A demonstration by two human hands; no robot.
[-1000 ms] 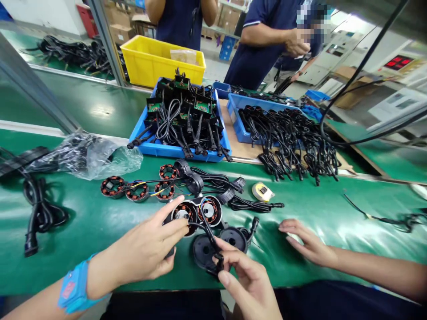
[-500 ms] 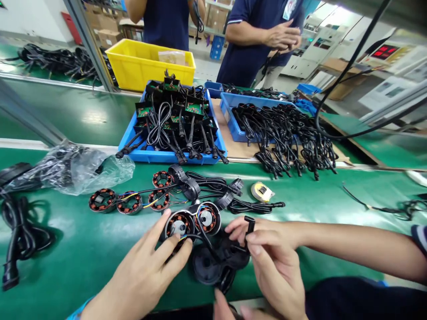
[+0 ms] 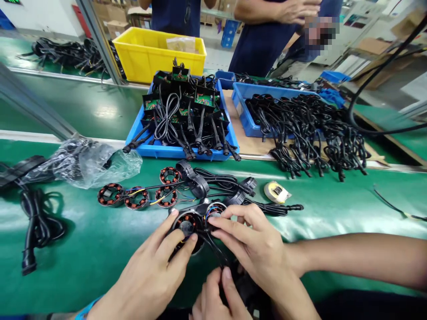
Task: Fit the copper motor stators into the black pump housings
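My left hand (image 3: 156, 253), with a blue wristband, grips a black twin round housing (image 3: 200, 204), its fingers over the left copper coil ring (image 3: 185, 218). At the right coil ring (image 3: 215, 209), with thin coloured wires, are the bent fingertips of my right hand (image 3: 263, 253), partly covering it. A co-worker's bare forearm (image 3: 353, 258) comes in from the right and runs behind my right hand, so its own hand cannot be told apart. Below, another person's hand (image 3: 216, 298) pinches a black cable (image 3: 215, 251) that runs from the housing.
Loose coil rings (image 3: 110, 194) and coiled black cables lie behind the housing, beside a yellow tape measure (image 3: 276, 192). Farther back are a blue tray (image 3: 147, 151) of circuit boards, a blue bin (image 3: 240, 120) of cables and a yellow bin (image 3: 160, 62). Plastic bag (image 3: 90, 164) at left.
My right hand has moved left from a small black piece to the right coil ring. The hand at the bottom has risen to the cable. My left hand stays on the housing.
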